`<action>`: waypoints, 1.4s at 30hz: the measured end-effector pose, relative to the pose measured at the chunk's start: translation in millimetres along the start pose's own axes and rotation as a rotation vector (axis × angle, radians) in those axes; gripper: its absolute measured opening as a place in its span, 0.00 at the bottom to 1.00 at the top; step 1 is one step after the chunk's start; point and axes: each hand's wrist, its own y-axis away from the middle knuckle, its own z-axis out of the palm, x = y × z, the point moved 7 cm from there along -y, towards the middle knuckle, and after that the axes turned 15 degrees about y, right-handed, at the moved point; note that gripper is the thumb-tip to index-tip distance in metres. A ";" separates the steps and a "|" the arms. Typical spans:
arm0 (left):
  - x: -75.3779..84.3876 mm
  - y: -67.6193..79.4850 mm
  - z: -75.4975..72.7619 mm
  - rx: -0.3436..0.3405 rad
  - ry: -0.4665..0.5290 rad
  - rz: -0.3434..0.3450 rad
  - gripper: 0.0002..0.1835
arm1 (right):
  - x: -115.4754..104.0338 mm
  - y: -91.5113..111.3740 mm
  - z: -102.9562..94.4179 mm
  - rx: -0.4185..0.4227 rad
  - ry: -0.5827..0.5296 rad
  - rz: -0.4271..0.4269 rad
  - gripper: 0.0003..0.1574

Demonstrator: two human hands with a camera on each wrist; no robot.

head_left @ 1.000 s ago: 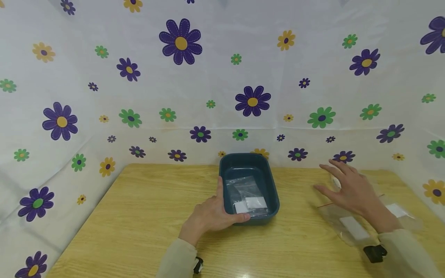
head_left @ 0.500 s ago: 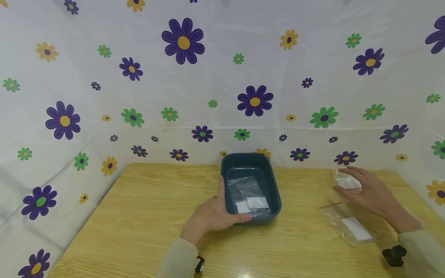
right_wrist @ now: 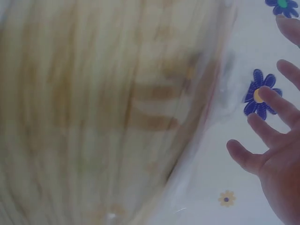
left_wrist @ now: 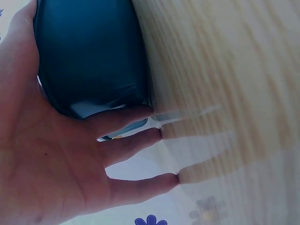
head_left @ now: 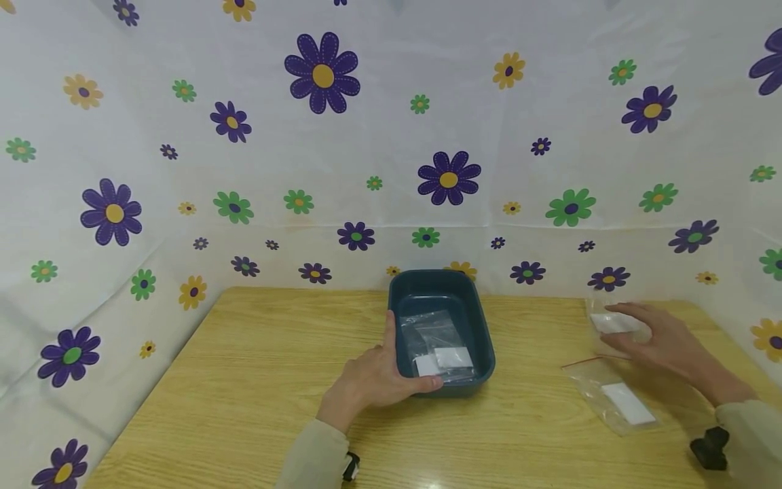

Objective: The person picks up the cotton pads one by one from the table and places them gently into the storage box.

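A dark teal plastic bin (head_left: 427, 303) stands near the back of the table. Inside it lie clear zip bags (head_left: 441, 334) with white pieces in them. My left hand (head_left: 365, 379) rests spread at its near left corner, thumb along the front rim, index finger up the left side. The left wrist view shows the other fingers straight, their tips at the tabletop. My right hand (head_left: 662, 339) is over a clear bag with a white piece (head_left: 611, 322) at the far right. Its fingers (right_wrist: 269, 129) look spread in the right wrist view. Nearer lies another red-topped zip bag (head_left: 588, 388).
The light wooden table (head_left: 256, 380) carries the bin and bags. A white cloth (head_left: 379, 136) with printed flowers hangs behind and beside it. Each wrist wears a black device, such as the right one (head_left: 710, 448).
My right hand has moved right to the far bag. A blurred bag seen beside the right forearm earlier no longer shows; the arm covers that spot. The left hand stays on the bin.
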 end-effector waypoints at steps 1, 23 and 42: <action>-0.2 0.0 0.1 0.000 -0.001 -0.001 0.75 | 2.0 -0.1 1.5 -0.015 -0.002 0.005 0.40; -2.0 0.0 0.2 0.007 0.010 0.009 0.74 | 17.0 -5.2 18.2 -0.085 0.049 -0.050 0.26; -2.8 -0.8 0.1 0.003 0.010 0.003 0.74 | 13.9 -7.2 16.9 -0.051 0.055 -0.053 0.06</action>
